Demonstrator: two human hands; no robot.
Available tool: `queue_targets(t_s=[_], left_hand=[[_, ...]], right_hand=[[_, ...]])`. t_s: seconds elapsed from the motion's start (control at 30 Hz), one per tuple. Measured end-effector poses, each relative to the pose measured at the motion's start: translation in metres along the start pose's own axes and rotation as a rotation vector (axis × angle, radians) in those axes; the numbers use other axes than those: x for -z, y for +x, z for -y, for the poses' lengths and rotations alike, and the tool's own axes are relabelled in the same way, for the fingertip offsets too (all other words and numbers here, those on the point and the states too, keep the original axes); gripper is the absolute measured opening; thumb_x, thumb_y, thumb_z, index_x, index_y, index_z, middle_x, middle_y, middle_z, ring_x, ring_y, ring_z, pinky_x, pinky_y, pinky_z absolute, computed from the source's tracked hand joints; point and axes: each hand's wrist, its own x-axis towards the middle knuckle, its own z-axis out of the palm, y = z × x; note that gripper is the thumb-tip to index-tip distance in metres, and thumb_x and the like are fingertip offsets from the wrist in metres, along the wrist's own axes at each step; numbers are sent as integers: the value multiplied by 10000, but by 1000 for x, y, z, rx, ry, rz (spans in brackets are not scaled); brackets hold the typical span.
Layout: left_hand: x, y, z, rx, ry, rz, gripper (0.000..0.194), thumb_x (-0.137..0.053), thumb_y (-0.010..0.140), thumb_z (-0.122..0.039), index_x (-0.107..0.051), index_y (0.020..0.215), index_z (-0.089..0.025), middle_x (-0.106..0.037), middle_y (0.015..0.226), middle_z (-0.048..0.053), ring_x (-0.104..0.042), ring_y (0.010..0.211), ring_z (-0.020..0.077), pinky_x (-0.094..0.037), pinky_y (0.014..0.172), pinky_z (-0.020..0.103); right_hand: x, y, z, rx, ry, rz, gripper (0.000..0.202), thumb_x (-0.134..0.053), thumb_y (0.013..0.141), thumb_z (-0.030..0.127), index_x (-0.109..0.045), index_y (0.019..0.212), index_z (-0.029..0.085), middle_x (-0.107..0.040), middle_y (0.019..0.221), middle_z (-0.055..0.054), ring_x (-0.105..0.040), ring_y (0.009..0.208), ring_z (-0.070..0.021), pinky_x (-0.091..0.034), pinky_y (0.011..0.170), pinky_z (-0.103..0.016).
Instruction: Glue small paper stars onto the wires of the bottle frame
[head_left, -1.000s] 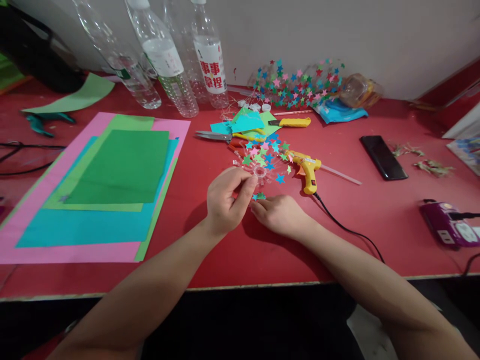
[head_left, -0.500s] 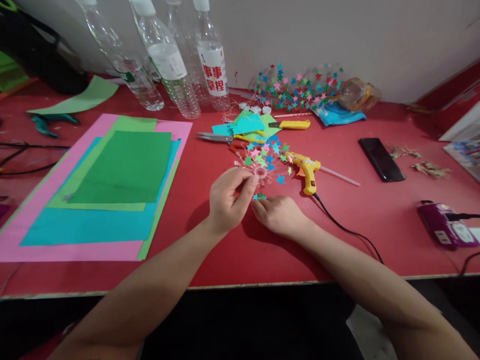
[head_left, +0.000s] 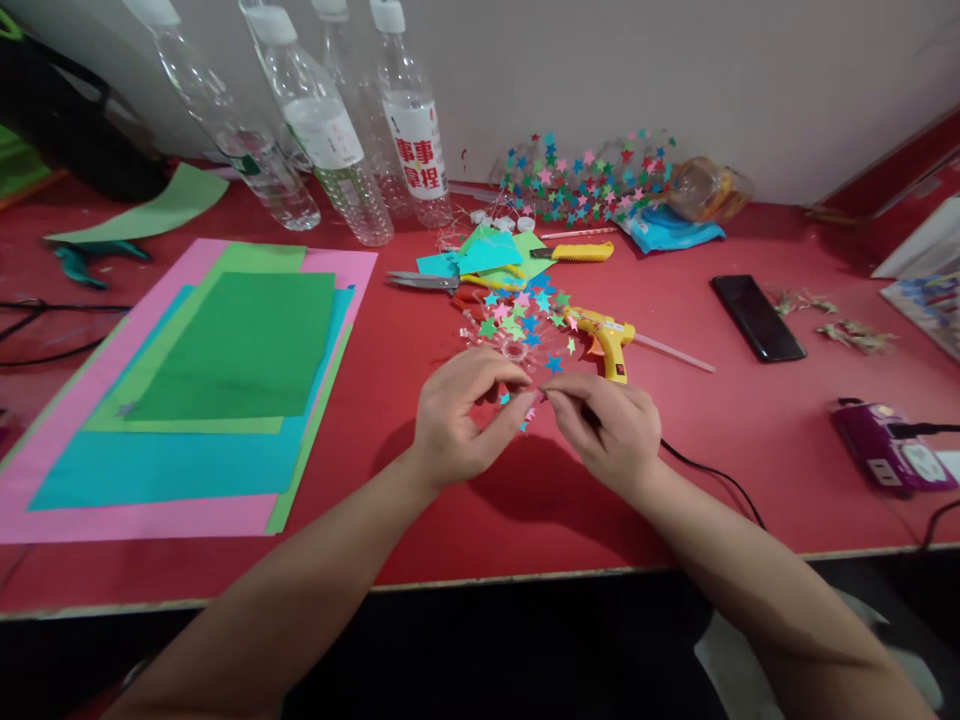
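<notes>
Bottles (head_left: 415,150), contents indistinct, beyond left hand (head_left: 461,415) and right hand (head_left: 615,430), both in pinches on tiny pinkish piece (head_left: 537,396).

We are seeing red table (head_left: 450,530); paper stars (head_left: 514,326) mixing pink, blue, green; sheets (head_left: 240,340) layering pink, turquoise, two greens; yellow glue gun (head_left: 615,352) showing orange trigger (head_left: 596,346); knife (head_left: 581,252) showing yellow handle; black phone (head_left: 759,318); bottle label (head_left: 417,150) bearing red characters on white.
</notes>
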Motion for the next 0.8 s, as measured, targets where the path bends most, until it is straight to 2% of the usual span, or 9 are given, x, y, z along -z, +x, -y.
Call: queue_targets(t_s=[0.13,0.3,0.37,0.43,0.5,0.6,0.7,0.8], left_hand=[[-3,1,0,-64,30,24,75,-583,849,-131,-594,801,-188,-631,706,12,-510,611,108,-451,571,242],[-5,-1,4,-155,94,15,111,-573,841,-90,-566,777,-180,-614,686,16,-518,633,115,-453,605,252],[-5,-2,4,-151,117,-11,119,-597,835,-100,-566,749,-176,-600,656,8,-499,605,109,-434,581,247],[-5,-2,1,-75,92,-16,159,-606,849,-133,-566,701,-177,-578,609,-6,-485,570,102,-421,560,243],[-5,-3,-2,42,-6,17,200,-573,884,-168,-584,684,-178,-586,597,-7,-503,556,98,-431,555,239],[-6,-3,-5,187,-199,58,180,-548,905,-204,-626,744,-183,-627,661,5,-555,592,105,-468,568,237],[-7,-3,-5,279,-293,51,150,-554,900,-211,-628,772,-186,-608,682,2,-554,608,106,-476,571,238],[-7,-3,-5,280,-309,64,173,-532,907,-188,-624,761,-187,-615,684,2,-566,617,104,-480,588,240]], right_hand=[[-3,0,-1,1,24,-16,180,-501,948,245,-668,909,189,-709,673,10,-606,532,-74,-464,538,-188],[-3,0,-2,34,64,-5,116,-548,914,229,-655,898,187,-628,563,57,-525,444,-55,-425,478,-173],[-1,1,-3,38,39,-13,98,-553,905,213,-648,894,192,-612,553,62,-517,442,-55,-424,474,-175],[1,1,-6,96,-21,-30,112,-533,908,187,-644,903,200,-656,609,39,-548,476,-65,-448,505,-191],[3,1,-10,222,-103,-34,130,-523,912,173,-648,934,200,-688,646,15,-576,502,-84,-460,521,-219],[2,1,-15,367,-233,-4,150,-526,921,181,-665,975,194,-648,559,23,-559,470,-103,-426,479,-250],[0,1,-15,372,-219,4,154,-538,929,208,-668,1007,182,-661,570,19,-566,469,-105,-432,473,-250],[1,3,-11,244,-20,-16,129,-551,925,205,-659,986,169,-715,687,-6,-594,512,-88,-476,521,-222]])
